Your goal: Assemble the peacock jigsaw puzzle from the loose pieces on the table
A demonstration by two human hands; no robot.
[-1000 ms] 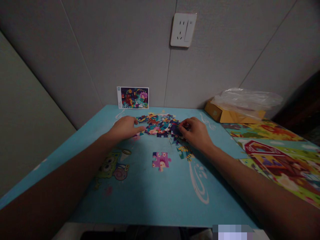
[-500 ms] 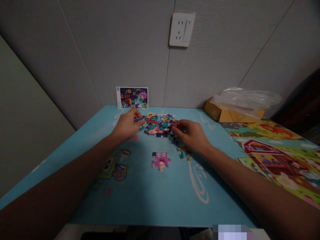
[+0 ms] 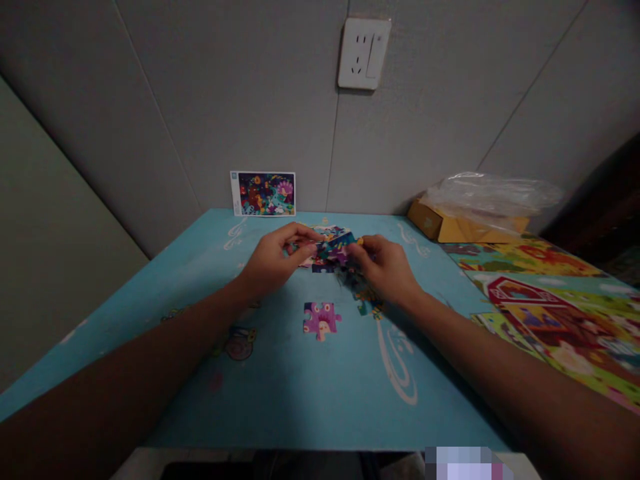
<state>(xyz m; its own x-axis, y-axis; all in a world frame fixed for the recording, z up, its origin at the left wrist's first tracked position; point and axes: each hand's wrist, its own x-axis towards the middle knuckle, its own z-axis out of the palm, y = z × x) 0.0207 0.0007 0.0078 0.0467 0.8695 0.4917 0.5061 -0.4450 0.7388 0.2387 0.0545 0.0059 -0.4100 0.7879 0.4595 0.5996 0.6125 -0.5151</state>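
Note:
Over a pile of jigsaw pieces (image 3: 323,268) on the blue table, both my hands are close together. My left hand (image 3: 280,259) is closed in a pinch on a dark jigsaw piece at the pile's left side. My right hand (image 3: 390,270) pinches a blue and purple jigsaw piece (image 3: 344,243), raised and tilted above the heap. The hands partly cover the pile, and where one held piece ends and the other begins is hard to see. Nearer me lies a single purple jigsaw piece (image 3: 321,320) with two eyes printed on it. More pieces (image 3: 367,303) lie beneath my right wrist.
A picture card (image 3: 265,194) leans against the wall at the back. On the right stands a yellow box (image 3: 480,230) with clear plastic (image 3: 493,192) on top. Colourful assembled picture panels (image 3: 555,320) cover the right side. A wall socket (image 3: 364,53) is above.
My left hand has moved right, toward my right hand, carrying a piece. A blue and purple piece now shows raised at my right fingertips. The lone purple piece stays put.

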